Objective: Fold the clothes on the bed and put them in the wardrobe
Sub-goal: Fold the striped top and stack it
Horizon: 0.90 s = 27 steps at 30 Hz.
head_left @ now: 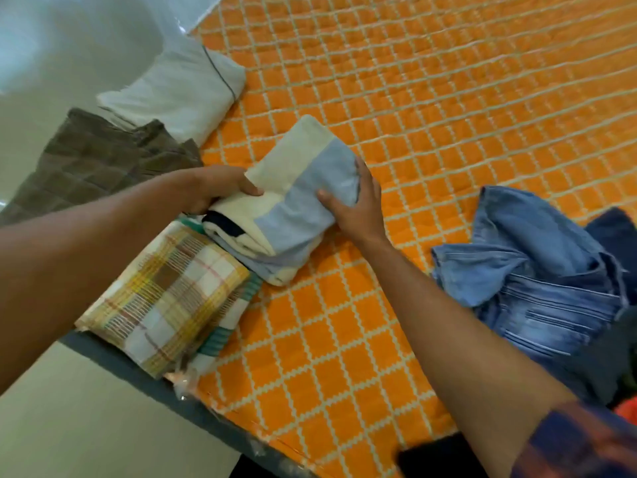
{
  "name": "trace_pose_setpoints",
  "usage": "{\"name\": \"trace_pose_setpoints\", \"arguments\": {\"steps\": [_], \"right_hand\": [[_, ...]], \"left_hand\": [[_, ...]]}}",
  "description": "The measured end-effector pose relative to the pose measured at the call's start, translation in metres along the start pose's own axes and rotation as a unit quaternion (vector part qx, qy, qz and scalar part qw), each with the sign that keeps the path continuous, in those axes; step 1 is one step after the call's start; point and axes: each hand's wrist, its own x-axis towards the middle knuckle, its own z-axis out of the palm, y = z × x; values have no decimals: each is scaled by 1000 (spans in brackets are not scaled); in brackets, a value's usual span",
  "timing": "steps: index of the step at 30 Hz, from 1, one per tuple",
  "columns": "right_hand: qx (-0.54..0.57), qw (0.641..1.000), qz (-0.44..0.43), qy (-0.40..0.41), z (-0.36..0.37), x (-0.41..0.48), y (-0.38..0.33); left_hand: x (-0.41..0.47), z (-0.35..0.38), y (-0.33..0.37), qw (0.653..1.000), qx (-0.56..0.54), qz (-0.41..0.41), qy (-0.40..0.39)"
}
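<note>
Folded garment (303, 191) held on the bed (448, 98).
Long axis is pointed away from the near edge; sides are pinched by left hand (220, 188) and right hand (360, 208), thumbs on top.

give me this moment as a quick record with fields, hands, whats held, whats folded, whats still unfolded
surface: orange quilted bed cover
left hand: grips the folded cream and blue garment at its left edge
right hand: grips the same garment at its right side
along the bed's left edge: white garment, brown checked garment, yellow plaid cloth
unfolded: blue jeans, crumpled at the right
</note>
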Motion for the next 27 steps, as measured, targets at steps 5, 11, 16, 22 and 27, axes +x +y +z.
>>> {"name": "trace_pose_setpoints", "arguments": {"steps": [5, 11, 16, 22, 27], "right_hand": [[91, 987, 60, 115, 58, 23, -13], [168, 967, 107, 159, 79, 22, -20], [132, 982, 71, 112, 113, 61, -56], [104, 981, 77, 146, 154, 80, -66], [213, 954, 133, 165, 154, 74, -60]], "left_hand": [[15, -27, -13, 990, 108, 12, 95], [8, -18, -12, 977, 146, 126, 86], [7, -37, -24, 931, 241, 132, 239], [8, -23, -30, 821, 397, 245, 328], [31, 1, -54, 845, 413, 219, 258]]}}
